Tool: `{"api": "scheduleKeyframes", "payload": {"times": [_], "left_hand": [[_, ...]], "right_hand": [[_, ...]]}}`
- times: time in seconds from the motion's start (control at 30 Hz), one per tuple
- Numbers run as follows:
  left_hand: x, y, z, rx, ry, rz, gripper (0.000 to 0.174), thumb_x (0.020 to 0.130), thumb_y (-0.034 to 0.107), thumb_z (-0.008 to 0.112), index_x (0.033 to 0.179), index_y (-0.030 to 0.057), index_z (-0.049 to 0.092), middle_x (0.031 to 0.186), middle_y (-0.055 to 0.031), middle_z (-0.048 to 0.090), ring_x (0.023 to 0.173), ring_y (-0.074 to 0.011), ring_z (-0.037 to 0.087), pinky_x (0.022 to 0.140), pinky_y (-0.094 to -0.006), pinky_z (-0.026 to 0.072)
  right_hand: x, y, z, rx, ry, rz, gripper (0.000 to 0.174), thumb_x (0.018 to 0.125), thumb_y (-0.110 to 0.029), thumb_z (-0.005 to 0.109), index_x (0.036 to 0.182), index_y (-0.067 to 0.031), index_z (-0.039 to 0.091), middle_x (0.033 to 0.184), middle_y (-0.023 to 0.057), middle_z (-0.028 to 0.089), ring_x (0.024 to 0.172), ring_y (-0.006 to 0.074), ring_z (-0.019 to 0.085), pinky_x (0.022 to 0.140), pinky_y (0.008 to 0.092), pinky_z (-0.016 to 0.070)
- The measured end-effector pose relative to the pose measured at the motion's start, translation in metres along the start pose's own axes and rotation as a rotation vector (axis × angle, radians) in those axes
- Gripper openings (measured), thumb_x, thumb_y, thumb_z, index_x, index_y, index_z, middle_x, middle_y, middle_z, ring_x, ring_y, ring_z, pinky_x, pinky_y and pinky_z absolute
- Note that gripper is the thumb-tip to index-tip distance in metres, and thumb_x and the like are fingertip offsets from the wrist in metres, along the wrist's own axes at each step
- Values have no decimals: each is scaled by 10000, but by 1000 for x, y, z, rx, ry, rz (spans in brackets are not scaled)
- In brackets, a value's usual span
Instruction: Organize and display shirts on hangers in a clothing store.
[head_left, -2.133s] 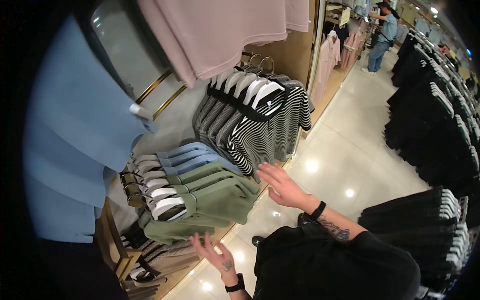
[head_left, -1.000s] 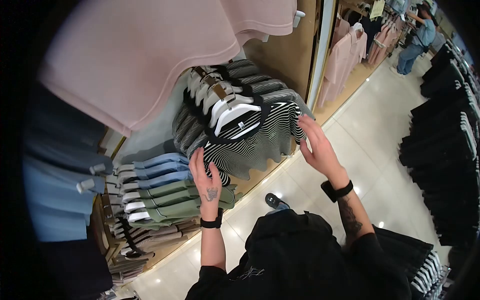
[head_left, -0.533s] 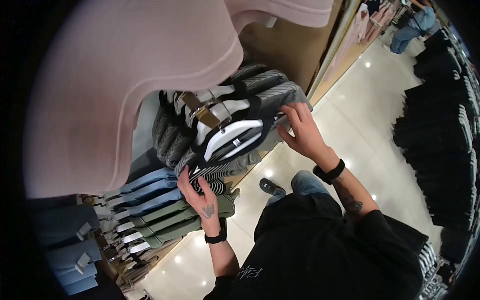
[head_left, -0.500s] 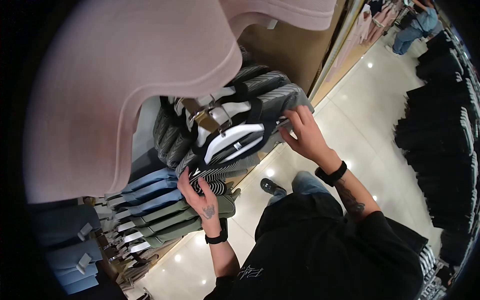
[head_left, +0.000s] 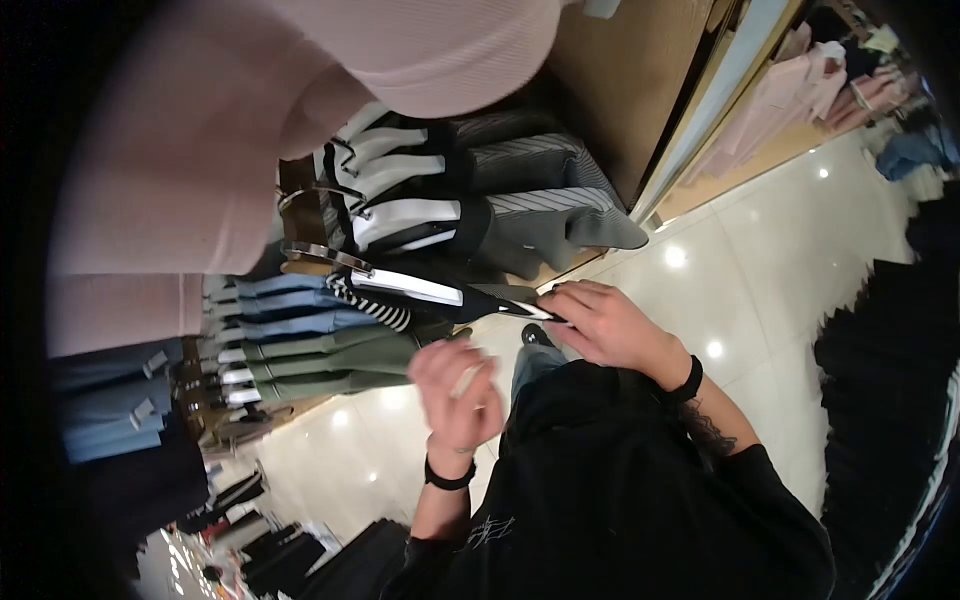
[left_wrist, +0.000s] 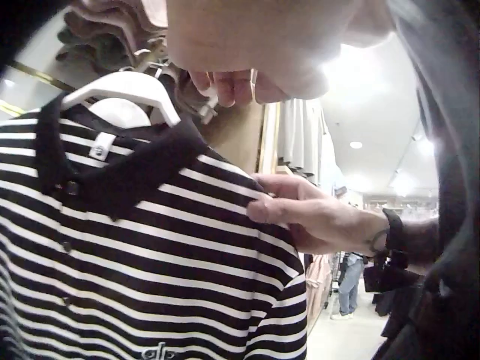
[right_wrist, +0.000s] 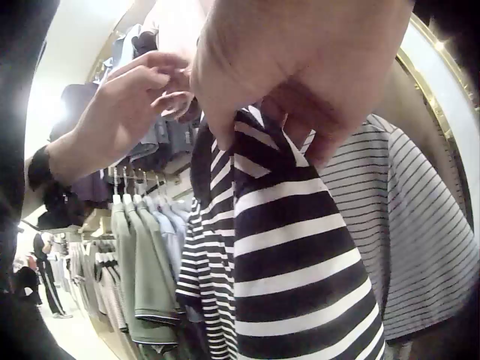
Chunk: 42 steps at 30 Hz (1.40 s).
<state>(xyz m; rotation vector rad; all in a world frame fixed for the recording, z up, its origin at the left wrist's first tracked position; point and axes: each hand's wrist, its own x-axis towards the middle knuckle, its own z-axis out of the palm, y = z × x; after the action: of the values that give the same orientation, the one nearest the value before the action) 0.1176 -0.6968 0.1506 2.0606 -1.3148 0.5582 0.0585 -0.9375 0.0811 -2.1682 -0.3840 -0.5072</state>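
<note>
A black-and-white striped polo shirt (left_wrist: 187,232) with a black collar hangs on a white hanger (head_left: 410,286), its hook on the rail. My right hand (head_left: 612,326) pinches the shirt's shoulder between thumb and fingers, which hides that bit of cloth. Seen from the head, the shirt is turned nearly edge-on. My left hand (head_left: 457,395), blurred in that view, is lifted off to the side of the shirt with its fingers loosely curled and nothing in them. A ring shows on one finger.
Behind the shirt hang several grey striped shirts (right_wrist: 427,225) on white hangers. Green shirts (head_left: 330,368) and blue shirts (head_left: 290,300) fill the rail to the left. A pink top (head_left: 160,190) hangs overhead. Black garments (head_left: 885,370) line the aisle's right side, where a person (left_wrist: 349,285) stands.
Both hands reached the striped shirt's shoulders from the side. Since then the left hand has come off and drawn back, while the right has pulled its shoulder forward, turning shirt and hanger.
</note>
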Motion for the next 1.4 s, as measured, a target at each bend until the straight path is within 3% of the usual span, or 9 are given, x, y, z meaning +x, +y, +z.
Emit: {"api": "scheduleKeyframes", "payload": {"times": [0.17,0.37,0.5,0.6,0.8,0.9,1.0,1.2,1.4], "left_hand": [[26,24,34,84,-164,66,266,769,34,715,1032,22,758,1080,-100,725,1139,-293,700,1154,-618,407],[5,11,18,195,-216,51,278,718,8,707,989,31,765,873,-62,683,934,-236,706,1185,-595,392],[-4,15,13,215,-216,-5,329,719,-65,653,1013,59,735,872,-81,720,948,-252,721,1201,-605,369],[-11,16,16,238,-185,-26,307,734,-68,603,990,55,720,877,-84,725,933,-258,724,1202,-613,366],[-15,15,18,257,-155,-46,329,716,-53,588,998,56,717,889,-78,728,933,-259,728,1217,-617,343],[-19,12,18,258,-148,-38,365,692,-32,626,1026,67,737,911,-58,719,946,-233,720,1223,-604,335],[-17,14,17,251,-145,-48,363,696,-30,616,1030,67,724,905,-58,719,941,-238,720,1222,-612,337],[-18,16,17,252,-118,-52,356,698,-30,608,1026,52,720,885,-74,712,912,-252,716,1217,-615,347],[-20,15,20,244,-74,-36,358,683,-46,592,1004,44,721,873,-78,707,904,-256,712,1211,-619,358]], "right_hand": [[-17,-10,3,202,-116,-58,340,895,-221,774,1131,-22,633,1022,143,672,945,363,701,822,440,584],[-17,-12,-20,395,-418,36,447,886,-282,771,1229,-12,673,1056,166,721,927,377,719,804,457,592],[-13,11,-39,483,-182,44,343,861,-82,742,1198,-28,713,990,132,736,887,336,730,808,418,592],[-1,18,-58,365,32,92,275,835,54,704,1097,-23,733,902,89,713,788,224,699,737,336,561],[24,27,-54,-22,280,231,317,880,-91,777,1173,-15,684,1054,93,635,1000,273,630,862,393,552],[25,33,-49,-86,253,202,349,898,-127,775,1216,-27,672,1150,91,629,1122,299,582,950,428,509],[22,47,-45,-197,191,94,318,926,-124,751,1219,-32,669,1121,104,649,1073,309,630,955,426,504],[26,52,-38,-62,195,257,280,960,-105,712,1220,-12,666,1094,144,666,978,364,684,925,443,552],[39,61,-34,-148,277,207,298,959,-62,684,1253,-15,667,1110,163,664,1082,370,670,907,464,574]]}}
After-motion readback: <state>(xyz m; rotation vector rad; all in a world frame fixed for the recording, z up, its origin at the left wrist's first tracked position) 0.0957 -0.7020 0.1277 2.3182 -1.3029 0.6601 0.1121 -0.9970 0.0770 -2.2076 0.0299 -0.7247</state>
